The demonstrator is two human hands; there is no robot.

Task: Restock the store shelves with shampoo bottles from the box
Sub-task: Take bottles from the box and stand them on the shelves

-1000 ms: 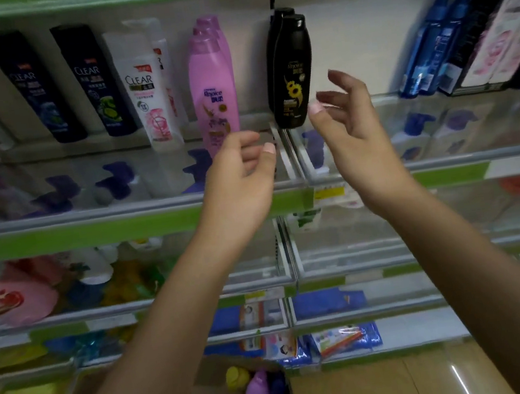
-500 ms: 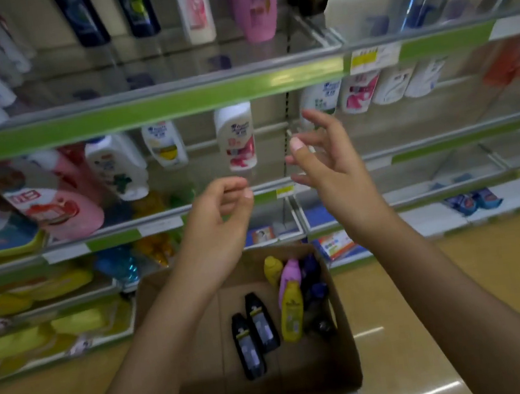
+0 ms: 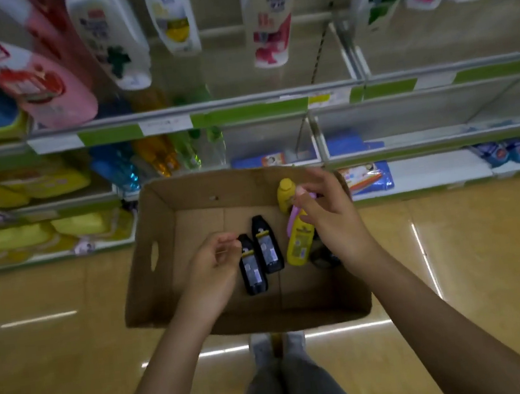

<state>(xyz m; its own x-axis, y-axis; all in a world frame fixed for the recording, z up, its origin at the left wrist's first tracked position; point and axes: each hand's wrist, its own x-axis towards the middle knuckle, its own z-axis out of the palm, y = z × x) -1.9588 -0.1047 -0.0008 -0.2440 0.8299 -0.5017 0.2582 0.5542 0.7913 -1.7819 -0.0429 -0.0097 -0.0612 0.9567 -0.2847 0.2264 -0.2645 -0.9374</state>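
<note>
Neither hand holds anything. Left hand (image 3: pixel 210 271): fingers loosely curled, nothing in them, poised over the box floor with its fingertips just beside the nearer black bottle (image 3: pixel 252 269). Right hand (image 3: pixel 330 217): fingers spread and relaxed, poised over the right end of the box; whether it touches the pink bottle (image 3: pixel 293 217) under it cannot be told.

Cardboard box (image 3: pixel 158 263): open-topped, on the floor before the shelves (image 3: pixel 250 112), the person's shoes just beside its near wall. Contents: two black bottles lying flat side by side, the second black bottle (image 3: pixel 268 245) to the right of the first; a yellow bottle (image 3: pixel 299 241) lying beside them; a second yellow bottle (image 3: pixel 285 193) at the far right corner; a dark item by the right wrist, mostly hidden and unidentifiable.

Obscured: pink bottle largely covered by the right hand; labels blurred throughout; white bottles on the upper shelf cut off at the top edge.

Open room: left half of the box floor bare; the shelf bays straight behind the box and to its right hold little.

Change: a second ago both hands were raised at the shelf near an upright black bottle; the view and hands have since dropped to the box.
</note>
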